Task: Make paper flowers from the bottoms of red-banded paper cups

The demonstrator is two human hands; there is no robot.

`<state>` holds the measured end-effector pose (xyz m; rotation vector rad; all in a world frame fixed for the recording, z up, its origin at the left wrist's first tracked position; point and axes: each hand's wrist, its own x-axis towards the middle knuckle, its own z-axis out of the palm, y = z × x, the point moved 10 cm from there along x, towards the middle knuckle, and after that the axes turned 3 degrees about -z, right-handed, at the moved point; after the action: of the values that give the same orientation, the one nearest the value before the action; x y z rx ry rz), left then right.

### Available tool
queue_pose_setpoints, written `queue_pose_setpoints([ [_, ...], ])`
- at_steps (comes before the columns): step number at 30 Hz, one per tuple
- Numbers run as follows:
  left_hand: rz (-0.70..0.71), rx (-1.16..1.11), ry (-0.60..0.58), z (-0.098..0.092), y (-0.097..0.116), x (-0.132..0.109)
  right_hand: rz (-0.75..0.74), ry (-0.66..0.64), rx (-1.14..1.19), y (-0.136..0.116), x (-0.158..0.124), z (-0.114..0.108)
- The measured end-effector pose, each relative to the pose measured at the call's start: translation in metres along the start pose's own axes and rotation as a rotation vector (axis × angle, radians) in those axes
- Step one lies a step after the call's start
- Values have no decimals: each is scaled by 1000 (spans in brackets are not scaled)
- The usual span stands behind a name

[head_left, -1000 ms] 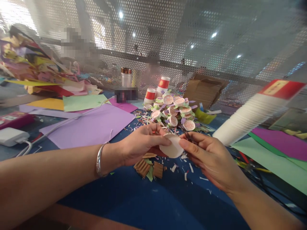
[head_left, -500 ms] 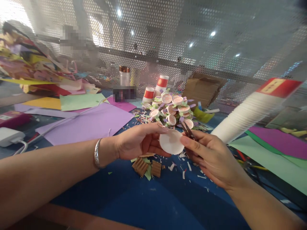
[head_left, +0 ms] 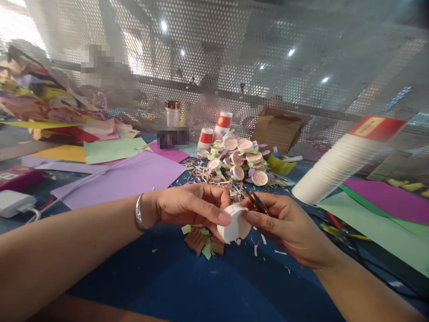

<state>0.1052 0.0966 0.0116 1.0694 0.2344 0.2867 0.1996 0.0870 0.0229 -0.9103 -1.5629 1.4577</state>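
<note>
Between the fingertips of both hands is a white cut-off paper cup bottom (head_left: 230, 229), tilted so that its short side wall shows. My left hand (head_left: 196, 205) pinches its left side with the thumb in front. The right edge is held by my right hand (head_left: 284, 226), whose fingers also close round small dark scissors (head_left: 257, 202) with the blades pointing up and left; their handles are hidden. Beyond the hands lies a pile of similar cup bottoms (head_left: 237, 158) with reddish drawings and purple and green paper tabs.
A tall stack of paper cups (head_left: 345, 156) leans at the right. Purple paper (head_left: 130, 176) lies on the left, crossed by a white cable. Brown corrugated cardboard pieces (head_left: 196, 241) and paper scraps lie below the hands. Two red-and-white cups (head_left: 224, 121) and a lidded bottle (head_left: 172, 114) stand behind.
The cup bottom has turned from its round face towards its side wall and moved slightly down. My left thumb has come over its front. The scissors stay in my right hand.
</note>
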Motion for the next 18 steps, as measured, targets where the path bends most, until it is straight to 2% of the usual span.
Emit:
queue_pose_setpoints([
  [4, 117, 123, 58, 1, 13, 1, -40, 89, 6, -2, 1, -8],
  [7, 277, 246, 123, 0, 27, 0, -68, 177, 0, -4, 0, -18],
  [11, 506, 424, 273, -6, 44, -7, -97, 263, -48, -8, -4, -28],
  [15, 704, 653, 453, -10, 60, -21, -78, 242, -146, -8, -5, -25],
  [18, 770, 783, 523, -10, 65, -27, -60, 183, -218, -7, -5, -18],
])
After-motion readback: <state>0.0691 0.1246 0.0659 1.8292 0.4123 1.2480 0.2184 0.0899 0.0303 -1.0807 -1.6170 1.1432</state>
